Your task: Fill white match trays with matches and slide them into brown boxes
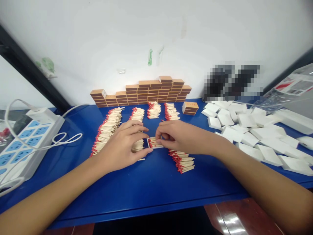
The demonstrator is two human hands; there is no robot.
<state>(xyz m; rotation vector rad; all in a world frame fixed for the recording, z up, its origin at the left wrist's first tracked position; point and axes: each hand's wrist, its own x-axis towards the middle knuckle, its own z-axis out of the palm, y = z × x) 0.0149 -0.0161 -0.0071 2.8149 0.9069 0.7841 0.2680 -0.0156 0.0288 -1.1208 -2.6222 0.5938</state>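
Note:
A small white matchbox tray [156,146] with red-tipped matches [152,142] in it lies on the blue table between my hands. My left hand [122,143] is at the tray's left end, fingers apart and curved, the thumb tip close by its lower corner; whether it touches is unclear. Over the tray's right part, my right hand [174,135] has its fingers curled and thumb drawn in; what they pinch is hidden. Rows of loose matches [107,129] lie left of and under my left hand. Another row of matches [182,161] runs beneath my right hand.
Brown matchboxes [146,93] are stacked along the wall, with a small separate stack of matchboxes [190,108] nearer. Many white trays [246,127] are heaped on the right. A white power strip [31,140] with cables stands on the left. The blue table's front edge [151,212] runs below.

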